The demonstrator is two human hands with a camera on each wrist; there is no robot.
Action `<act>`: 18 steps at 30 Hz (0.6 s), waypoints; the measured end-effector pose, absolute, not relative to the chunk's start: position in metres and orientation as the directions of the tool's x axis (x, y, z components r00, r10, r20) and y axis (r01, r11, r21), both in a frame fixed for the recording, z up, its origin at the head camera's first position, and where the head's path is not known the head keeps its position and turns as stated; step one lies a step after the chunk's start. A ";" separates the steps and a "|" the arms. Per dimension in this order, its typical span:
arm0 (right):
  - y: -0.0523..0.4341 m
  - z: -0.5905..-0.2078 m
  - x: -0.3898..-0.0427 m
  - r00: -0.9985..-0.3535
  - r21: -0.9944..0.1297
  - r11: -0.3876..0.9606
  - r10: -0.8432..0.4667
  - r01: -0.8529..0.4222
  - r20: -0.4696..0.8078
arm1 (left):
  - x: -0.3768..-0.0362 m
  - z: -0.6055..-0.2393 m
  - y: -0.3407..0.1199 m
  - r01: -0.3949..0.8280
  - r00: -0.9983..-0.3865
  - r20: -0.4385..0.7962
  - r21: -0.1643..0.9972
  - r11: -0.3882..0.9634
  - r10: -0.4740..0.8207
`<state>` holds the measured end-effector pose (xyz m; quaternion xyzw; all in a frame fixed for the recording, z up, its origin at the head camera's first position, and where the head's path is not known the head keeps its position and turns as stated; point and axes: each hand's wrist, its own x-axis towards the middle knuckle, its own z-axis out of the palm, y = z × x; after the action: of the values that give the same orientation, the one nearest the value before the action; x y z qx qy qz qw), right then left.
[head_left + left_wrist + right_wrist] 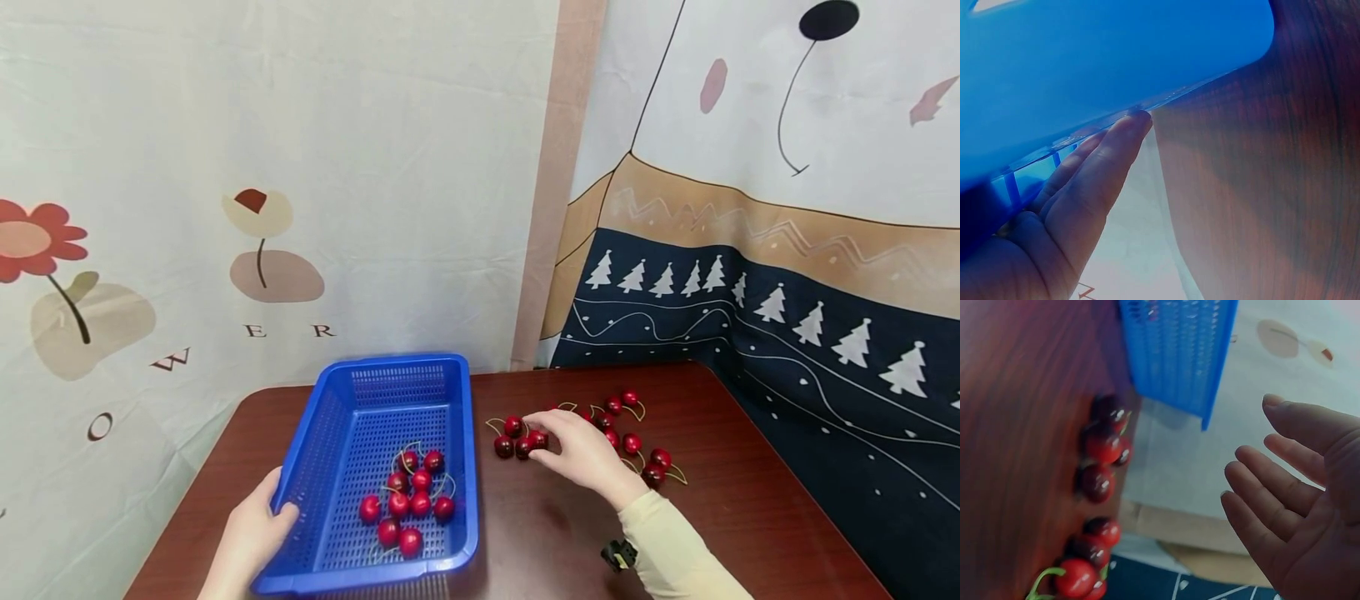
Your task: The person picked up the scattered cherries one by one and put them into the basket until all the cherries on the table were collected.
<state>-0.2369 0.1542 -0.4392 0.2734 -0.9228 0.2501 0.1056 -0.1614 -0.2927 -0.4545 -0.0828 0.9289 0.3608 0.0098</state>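
Observation:
A blue plastic basket [375, 392] with perforated walls stands on the table, several red cherries [420, 502] with stems lying inside it toward the near right. My left hand [251, 525] grips the basket's left rim, thumb over the edge and fingers along the outside; the left wrist view shows fingers [1094, 181] under the rim. To the right of the basket, my right hand [581, 450] hovers over loose cherries [504, 447]. In the right wrist view that hand [1297, 487] has its fingers spread and holds nothing, apart from the cherries [1097, 481].
More loose cherries [632, 443] lie beyond and to the right of my right hand. The dark reddish-brown table [735, 500] ends at a printed cloth backdrop [420, 208]. A small black device [618, 554] sits at my right wrist.

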 end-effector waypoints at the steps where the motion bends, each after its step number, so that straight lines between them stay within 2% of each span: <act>1: 0.157 -0.442 -0.238 -0.834 -0.410 0.729 -0.444 -0.549 0.328 | -0.161 -0.455 -0.293 -0.162 -0.986 -0.079 0.669 0.725 -0.147; 9: 0.183 -0.460 -0.241 -0.877 -0.415 0.775 -0.389 -0.477 0.281 | -0.162 -0.455 -0.293 -0.159 -0.986 -0.072 0.669 0.726 -0.149; 18: 0.204 -0.473 -0.242 -0.884 -0.304 0.837 -0.382 -0.454 0.268 | -0.162 -0.455 -0.292 -0.158 -0.986 -0.070 0.672 0.723 -0.151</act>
<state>-0.2418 0.2042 -0.4728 0.2195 -0.9534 0.1822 0.0988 -0.1617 -0.2921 -0.4550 -0.0832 0.9282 0.3627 0.0053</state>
